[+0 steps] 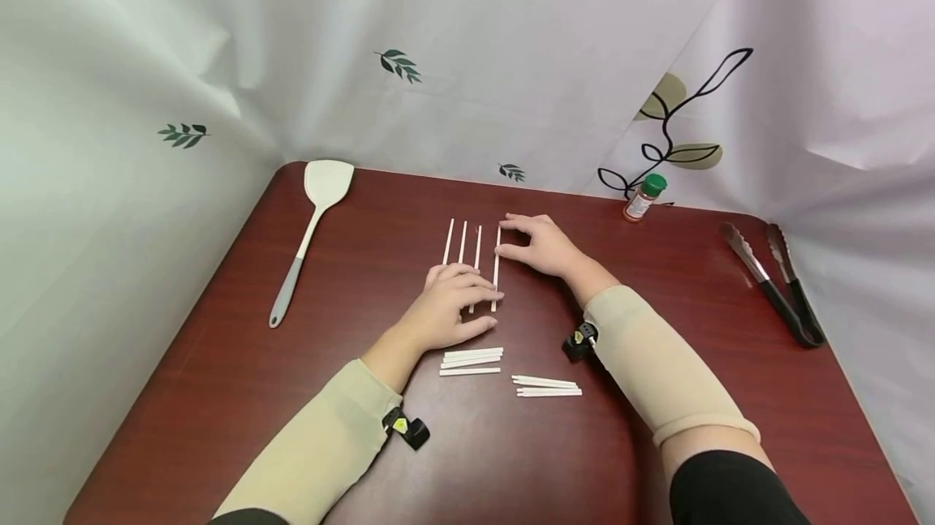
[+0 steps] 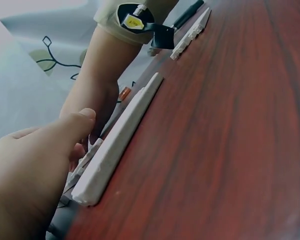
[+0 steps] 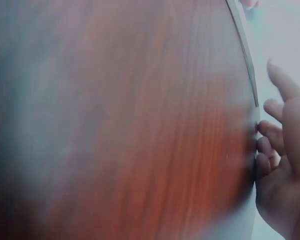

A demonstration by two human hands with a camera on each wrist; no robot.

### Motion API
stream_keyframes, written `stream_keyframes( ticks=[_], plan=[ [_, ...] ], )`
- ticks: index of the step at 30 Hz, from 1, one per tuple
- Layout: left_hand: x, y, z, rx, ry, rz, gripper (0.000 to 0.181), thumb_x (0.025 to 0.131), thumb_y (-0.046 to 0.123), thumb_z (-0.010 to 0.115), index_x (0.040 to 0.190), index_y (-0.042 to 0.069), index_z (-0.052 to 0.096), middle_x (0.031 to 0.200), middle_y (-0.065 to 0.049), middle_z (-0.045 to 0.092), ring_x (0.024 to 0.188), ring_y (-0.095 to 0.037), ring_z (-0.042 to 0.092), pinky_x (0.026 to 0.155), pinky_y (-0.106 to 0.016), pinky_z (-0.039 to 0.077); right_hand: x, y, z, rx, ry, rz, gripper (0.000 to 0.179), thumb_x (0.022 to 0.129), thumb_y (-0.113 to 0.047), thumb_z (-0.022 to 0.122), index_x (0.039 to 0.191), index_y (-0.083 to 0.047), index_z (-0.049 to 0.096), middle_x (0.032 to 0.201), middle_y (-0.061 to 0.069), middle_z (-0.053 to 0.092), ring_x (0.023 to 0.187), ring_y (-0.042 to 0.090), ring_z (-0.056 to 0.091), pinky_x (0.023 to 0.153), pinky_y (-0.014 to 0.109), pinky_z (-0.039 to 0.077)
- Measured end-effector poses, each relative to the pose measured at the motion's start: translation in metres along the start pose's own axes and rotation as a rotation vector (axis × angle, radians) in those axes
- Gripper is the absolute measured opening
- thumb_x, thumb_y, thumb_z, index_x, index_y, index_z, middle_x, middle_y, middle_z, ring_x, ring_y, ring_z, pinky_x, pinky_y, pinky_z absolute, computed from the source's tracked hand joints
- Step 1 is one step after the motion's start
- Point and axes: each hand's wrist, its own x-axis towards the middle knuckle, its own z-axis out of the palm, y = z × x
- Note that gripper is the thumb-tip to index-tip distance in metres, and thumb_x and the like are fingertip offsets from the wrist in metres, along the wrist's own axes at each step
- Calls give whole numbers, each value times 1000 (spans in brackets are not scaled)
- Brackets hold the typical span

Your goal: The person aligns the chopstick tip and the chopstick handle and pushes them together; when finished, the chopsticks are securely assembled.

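Several thin white sticks point(image 1: 478, 245) stand side by side on the table, running away from me. My left hand point(image 1: 453, 306) lies over their near ends with fingers extended, the fingertips at the near part of the rightmost stick point(image 1: 496, 273). At that stick's far half, my right hand point(image 1: 544, 247) has its thumb and forefinger spread apart along the right side. Nearer to me lies a group of white sticks point(image 1: 471, 360) set crosswise, large in the left wrist view below the left thumb. Another small pile of sticks point(image 1: 546, 387) is to its right.
A white spatula point(image 1: 307, 237) with a grey handle lies at left. A green-capped spice bottle point(image 1: 640, 202) stands at the back right. Black-handled tongs point(image 1: 789, 302) rest near the right edge. Patterned white sheets point(image 1: 467, 87) hang around the reddish-brown table point(image 1: 197, 379).
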Motion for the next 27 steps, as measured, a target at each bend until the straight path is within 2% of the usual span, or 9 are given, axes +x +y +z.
stream_keyframes(
  ticks=[4, 9, 14, 20, 27],
  plan=[
    [1, 1, 1, -26, 44, 5, 33, 92, 40, 83, 120, 23, 82, 123, 7, 73, 125, -21, 56, 102, -52, 36, -10, 1, -3, 78, 10, 64, 52, 101, -38, 74, 143, -8, 68, 158, 10, 55, 143, 36, 45, 119, 51, 34],
    [-1, 6, 3, -55, 94, -13, 26, 92, 33, 83, 114, 20, 83, 118, 7, 74, 121, -21, 59, 100, -51, 39, -28, 0, -4, 132, 28, 92, 44, 106, -38, 66, 138, -8, 72, 155, 10, 58, 144, 36, 45, 120, 53, 33],
    [-5, 11, 3, -62, 146, 13, 18, 91, 26, 83, 107, 18, 84, 112, 7, 76, 113, -21, 61, 97, -52, 42, -50, -1, 0, 188, 95, 98, 39, 112, -35, 55, 129, -8, 76, 153, 14, 59, 144, 38, 44, 120, 54, 30],
    [-7, 17, 2, -86, 152, 60, 14, 92, 21, 81, 105, 17, 84, 106, 7, 76, 103, -19, 62, 95, -44, 46, -82, -2, 12, 259, 204, 69, 26, 104, -28, 70, 119, -9, 79, 144, 11, 65, 138, 36, 49, 116, 53, 34],
    [-15, 24, 2, -125, 149, 130, 11, 91, 15, 81, 102, 13, 83, 100, 6, 75, 92, -18, 62, 85, -35, 49, -122, -7, 21, 329, 342, 35, 13, 96, -15, 80, 108, -11, 82, 122, 3, 76, 121, 26, 61, 105, 40, 42]
  ],
)
